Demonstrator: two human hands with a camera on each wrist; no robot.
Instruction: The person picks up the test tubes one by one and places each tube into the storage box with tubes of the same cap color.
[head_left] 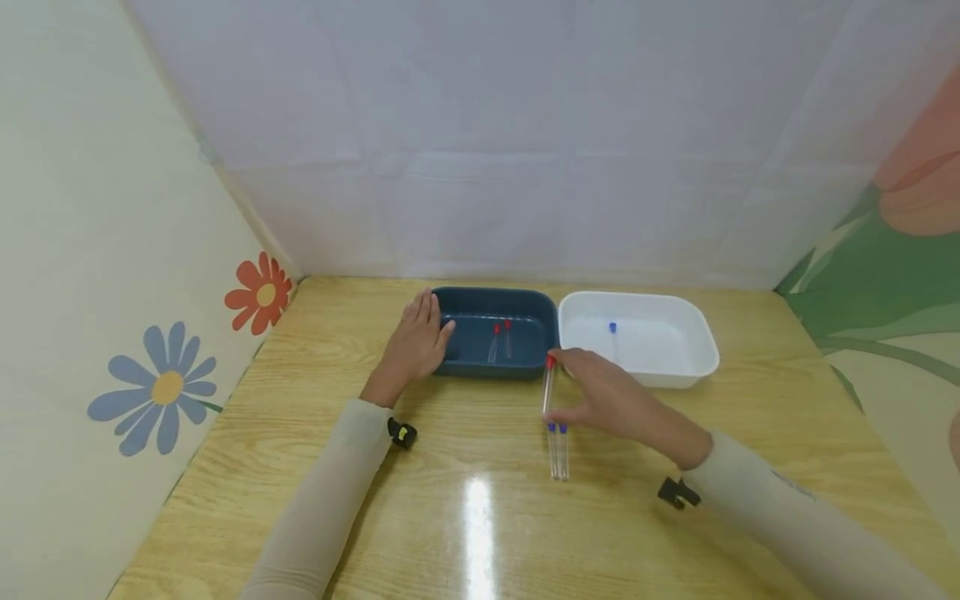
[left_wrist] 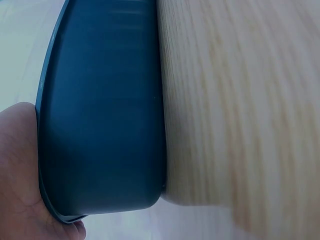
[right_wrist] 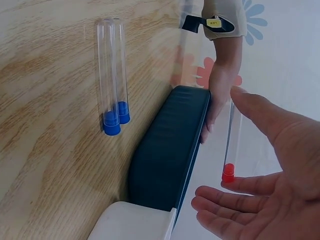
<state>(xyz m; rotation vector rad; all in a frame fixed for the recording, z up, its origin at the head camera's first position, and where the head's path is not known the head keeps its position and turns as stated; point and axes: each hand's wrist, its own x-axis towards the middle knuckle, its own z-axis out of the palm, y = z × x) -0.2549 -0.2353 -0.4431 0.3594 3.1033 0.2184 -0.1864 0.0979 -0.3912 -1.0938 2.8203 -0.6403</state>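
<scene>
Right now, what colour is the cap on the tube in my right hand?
Red. The cap shows best in the right wrist view.

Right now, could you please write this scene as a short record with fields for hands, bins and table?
Left hand: rests on the rim of the dark bin
Right hand: holds a red-capped tube by its two ends
Dark bin: two red-capped tubes inside
White bin: one blue-capped tube inside
Table: two blue-capped tubes lying side by side

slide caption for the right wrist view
Right hand pinches a red-capped tube by its ends; two blue-capped tubes lie on the table.
</scene>
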